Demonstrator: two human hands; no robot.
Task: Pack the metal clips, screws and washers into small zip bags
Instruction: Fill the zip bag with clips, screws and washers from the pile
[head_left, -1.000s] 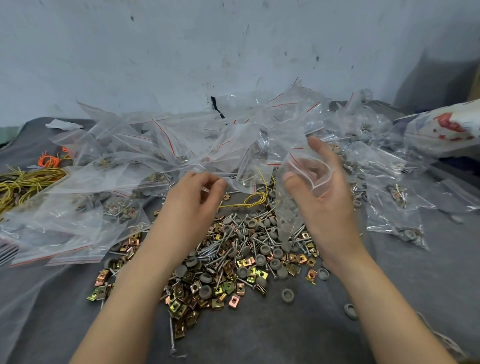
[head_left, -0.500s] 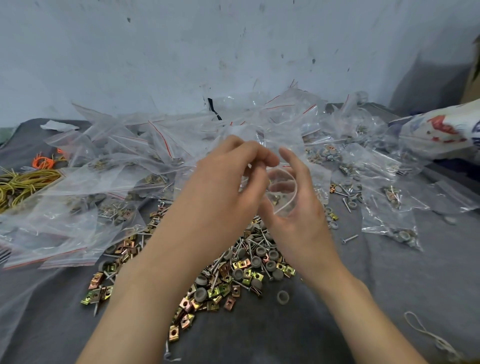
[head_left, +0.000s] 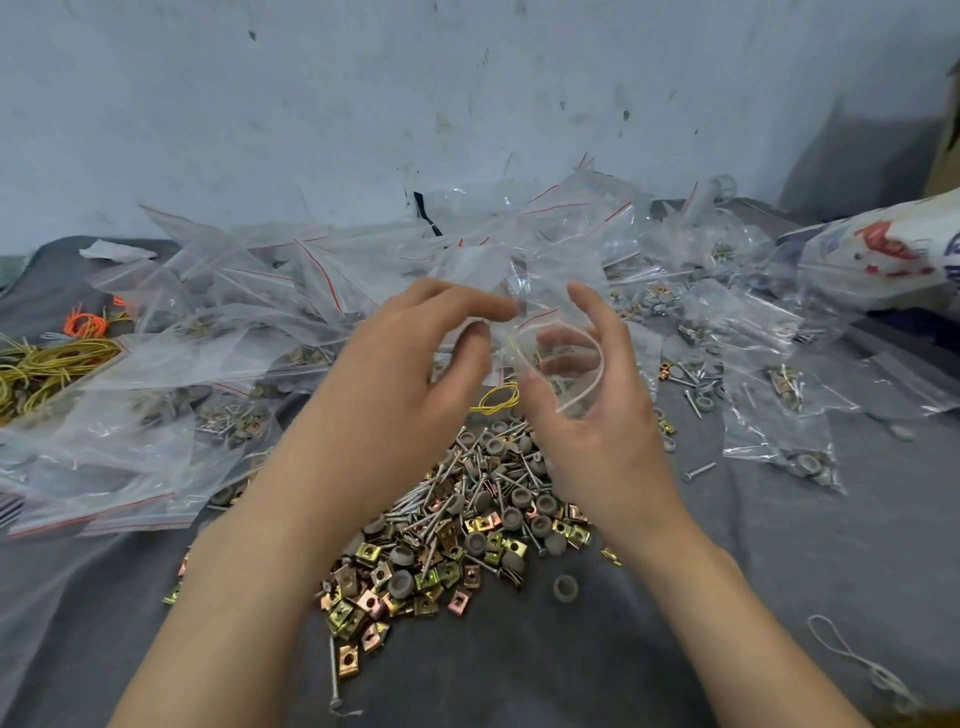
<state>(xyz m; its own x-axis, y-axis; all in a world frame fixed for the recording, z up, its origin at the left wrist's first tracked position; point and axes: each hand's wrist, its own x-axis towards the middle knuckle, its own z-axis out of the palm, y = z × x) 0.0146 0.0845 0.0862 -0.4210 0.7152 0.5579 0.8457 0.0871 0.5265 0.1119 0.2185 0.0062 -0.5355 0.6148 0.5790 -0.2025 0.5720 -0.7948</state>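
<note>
Your right hand (head_left: 597, 415) grips a small clear plastic zip bag (head_left: 566, 364) and holds its mouth round above the pile of golden metal clips, long screws and grey washers (head_left: 467, 519). Your left hand (head_left: 415, 374) has its fingertips together at the bag's lip; I cannot tell if they hold something. I think this is the filling step. Next, drop the parts straight into the mouth.

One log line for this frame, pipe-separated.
right hand: holds zip bag, mouth open | left hand: fingertips at bag mouth, load unclear | hardware pile: on grey cloth below hands
</note>
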